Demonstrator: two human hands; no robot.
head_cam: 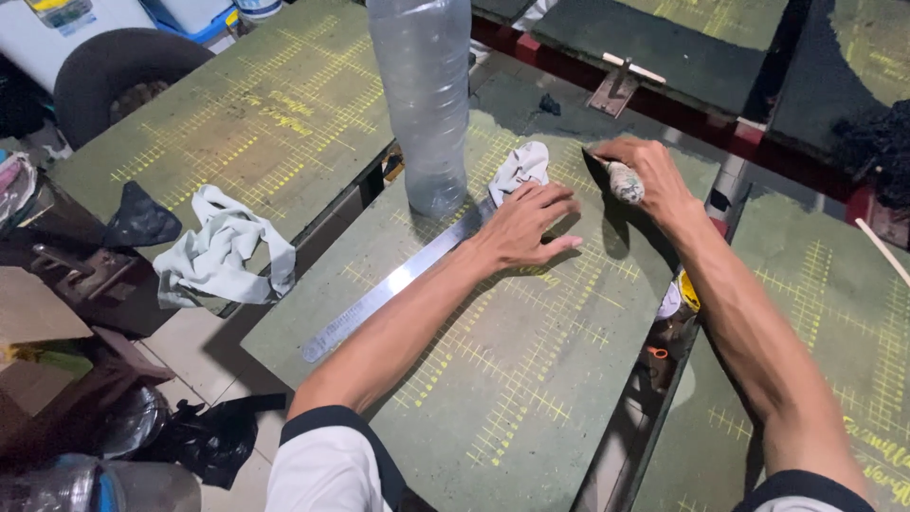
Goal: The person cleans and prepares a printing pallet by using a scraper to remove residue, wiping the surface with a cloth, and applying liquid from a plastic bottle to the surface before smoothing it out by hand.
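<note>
Left hand point(524, 223) presses flat, fingers spread, steadying the long steel ruler point(393, 283) on the green gridded counter point(531, 379); right hand point(649, 175) clenches a tape-wrapped blade handle point(624, 180), needing a steady ruler-side pull next.

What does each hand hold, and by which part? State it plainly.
The right hand grips a knife by its wrapped handle. The left hand holds nothing; it presses flat on the metal ruler.

Clear plastic bottle point(424, 100) upright on green board, crumpled pale cloth point(223, 248), black tyre point(114, 68)
</note>
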